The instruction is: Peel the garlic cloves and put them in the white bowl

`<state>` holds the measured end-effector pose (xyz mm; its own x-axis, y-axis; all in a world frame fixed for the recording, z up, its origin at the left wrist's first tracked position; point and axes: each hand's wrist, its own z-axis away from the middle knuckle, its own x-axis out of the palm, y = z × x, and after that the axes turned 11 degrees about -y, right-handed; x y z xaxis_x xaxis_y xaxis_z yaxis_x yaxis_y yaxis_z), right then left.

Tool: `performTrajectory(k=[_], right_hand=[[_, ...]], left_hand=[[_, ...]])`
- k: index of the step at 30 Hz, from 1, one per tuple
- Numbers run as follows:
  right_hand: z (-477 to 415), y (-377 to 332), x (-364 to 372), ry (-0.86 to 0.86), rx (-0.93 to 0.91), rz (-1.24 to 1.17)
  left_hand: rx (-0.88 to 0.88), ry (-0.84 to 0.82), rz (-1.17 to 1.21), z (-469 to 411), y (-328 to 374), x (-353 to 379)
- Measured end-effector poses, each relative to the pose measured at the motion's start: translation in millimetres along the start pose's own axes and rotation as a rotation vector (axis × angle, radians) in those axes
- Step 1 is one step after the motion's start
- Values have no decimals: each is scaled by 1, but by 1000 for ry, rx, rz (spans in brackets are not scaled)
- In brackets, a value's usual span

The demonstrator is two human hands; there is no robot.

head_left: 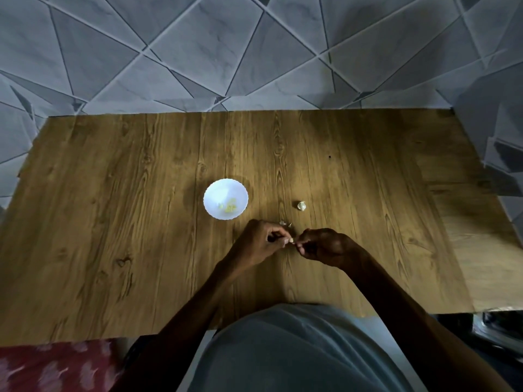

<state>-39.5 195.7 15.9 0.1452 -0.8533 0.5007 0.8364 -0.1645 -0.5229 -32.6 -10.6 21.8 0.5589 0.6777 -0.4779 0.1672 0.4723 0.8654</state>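
A small white bowl [225, 198] with a scalloped rim sits on the wooden table, and several pale yellow peeled cloves [229, 207] lie inside it. My left hand [259, 243] and my right hand [322, 246] meet just in front of the bowl, fingertips together. Between them they pinch a small garlic clove [291, 241], mostly hidden by the fingers. A piece of unpeeled garlic [301, 205] lies on the table to the right of the bowl. Bits of papery skin [284, 223] lie just beyond my hands.
The wooden table [127, 222] runs wide to both sides, its far edge against a grey tiled wall [254, 52]. A red patterned cloth [56, 366] shows below the near edge at the left. My torso fills the bottom middle.
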Motion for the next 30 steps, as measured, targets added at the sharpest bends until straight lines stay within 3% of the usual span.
performTrajectory(k=[5, 12, 22, 30], right_hand=[[0, -5, 4, -3, -20, -8], [1, -13, 3, -9, -36, -49], [1, -13, 9, 21, 25, -127], [1, -13, 11, 9, 59, -204]], left_hand=[[-42, 59, -28, -5, 2, 3], [-81, 95, 212, 0, 3, 8], [-37, 156, -55, -2, 10, 8], [-92, 201, -95, -2, 14, 15]])
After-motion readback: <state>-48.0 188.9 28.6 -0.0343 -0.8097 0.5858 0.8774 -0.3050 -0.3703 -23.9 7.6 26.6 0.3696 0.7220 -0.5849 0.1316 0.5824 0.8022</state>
